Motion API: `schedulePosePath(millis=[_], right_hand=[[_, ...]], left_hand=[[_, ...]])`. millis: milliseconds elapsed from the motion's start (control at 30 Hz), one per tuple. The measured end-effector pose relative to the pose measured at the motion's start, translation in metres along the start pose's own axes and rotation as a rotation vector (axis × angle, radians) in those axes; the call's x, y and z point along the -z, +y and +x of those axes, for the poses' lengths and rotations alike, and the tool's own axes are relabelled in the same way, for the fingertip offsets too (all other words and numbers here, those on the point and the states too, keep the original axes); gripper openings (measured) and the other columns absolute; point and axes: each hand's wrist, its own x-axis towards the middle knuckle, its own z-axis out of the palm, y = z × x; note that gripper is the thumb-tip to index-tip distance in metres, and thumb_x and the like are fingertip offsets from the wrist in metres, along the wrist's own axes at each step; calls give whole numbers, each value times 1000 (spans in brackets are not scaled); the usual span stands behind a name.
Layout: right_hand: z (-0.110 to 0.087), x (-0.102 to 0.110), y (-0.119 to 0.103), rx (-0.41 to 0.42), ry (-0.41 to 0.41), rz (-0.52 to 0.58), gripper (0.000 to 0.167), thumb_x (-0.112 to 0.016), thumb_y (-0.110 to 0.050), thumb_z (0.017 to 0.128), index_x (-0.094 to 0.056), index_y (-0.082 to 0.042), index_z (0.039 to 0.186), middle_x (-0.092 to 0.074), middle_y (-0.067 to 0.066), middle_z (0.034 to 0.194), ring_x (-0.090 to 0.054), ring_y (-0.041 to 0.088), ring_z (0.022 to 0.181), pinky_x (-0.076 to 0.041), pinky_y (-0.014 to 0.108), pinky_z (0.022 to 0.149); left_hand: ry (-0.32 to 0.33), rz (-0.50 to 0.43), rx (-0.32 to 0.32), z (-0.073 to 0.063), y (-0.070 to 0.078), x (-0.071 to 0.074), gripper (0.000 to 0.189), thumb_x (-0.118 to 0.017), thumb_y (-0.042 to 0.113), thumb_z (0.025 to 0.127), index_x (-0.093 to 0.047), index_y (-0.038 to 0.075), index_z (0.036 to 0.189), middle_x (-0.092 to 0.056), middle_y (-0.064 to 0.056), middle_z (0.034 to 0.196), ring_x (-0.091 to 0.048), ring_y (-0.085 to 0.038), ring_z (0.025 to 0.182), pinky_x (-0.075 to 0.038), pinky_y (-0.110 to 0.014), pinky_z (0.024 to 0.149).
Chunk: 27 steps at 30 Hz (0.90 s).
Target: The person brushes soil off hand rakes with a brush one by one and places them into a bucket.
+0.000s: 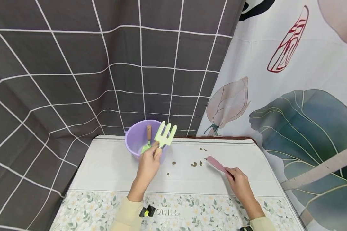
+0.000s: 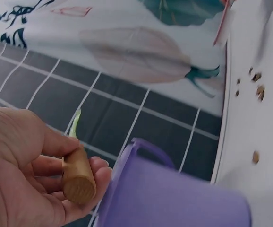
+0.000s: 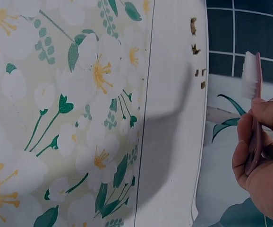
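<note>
My left hand (image 1: pixel 149 162) grips a small garden fork (image 1: pixel 165 134) by its wooden handle, the light green tines pointing up over the rim of a purple bucket (image 1: pixel 133 138). In the left wrist view the handle's round end (image 2: pixel 80 189) shows between thumb and fingers. Inside the bucket stands a green tool with a wooden handle (image 1: pixel 149 131), its handle upward. My right hand (image 1: pixel 239 183) holds a pink brush (image 1: pixel 217 163) above the table's right side; white bristles (image 3: pixel 250 75) show in the right wrist view. Several brown crumbs (image 1: pixel 194 164) lie between the bucket and the brush.
The table (image 1: pixel 104 170) wears a white cover with a flowered band (image 1: pixel 89 208) along its front. A dark grid-patterned curtain (image 1: pixel 75 64) hangs behind and at left. A white curtain with painted flowers and leaves (image 1: pixel 248 57) hangs at right.
</note>
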Motion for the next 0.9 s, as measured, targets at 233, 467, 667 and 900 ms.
schedulePosePath(millis=[233, 467, 667, 900], right_hand=[[0, -2, 1, 20, 5, 11, 27, -76, 2, 89, -75, 1, 116, -69, 13, 97, -67, 23, 83, -59, 37, 65], [-1, -1, 2, 32, 4, 13, 28, -77, 3, 88, -75, 1, 116, -69, 13, 97, -67, 23, 83, -59, 37, 65], [-2, -1, 3, 40, 4, 11, 28, -77, 3, 88, -75, 1, 115, -68, 13, 97, -67, 23, 83, -59, 38, 65], [-2, -3, 3, 41, 1, 6, 27, -77, 3, 88, -75, 1, 115, -69, 14, 97, -68, 25, 84, -61, 42, 67]], left_hand=[[17, 139, 49, 6, -5, 25, 36, -67, 3, 95, -65, -8, 130, -70, -29, 118, -67, -47, 111, -57, -59, 97], [60, 181, 87, 13, -10, 43, 28, -71, 8, 94, -69, -5, 118, -75, -24, 105, -73, -41, 96, -63, -52, 83], [112, 178, 88, 19, -16, 53, 25, -70, 10, 92, -74, -5, 112, -76, -21, 96, -71, -34, 83, -63, -44, 69], [128, 200, 109, 32, -20, 59, 24, -67, 10, 89, -75, -6, 104, -74, -24, 95, -69, -41, 90, -61, -52, 78]])
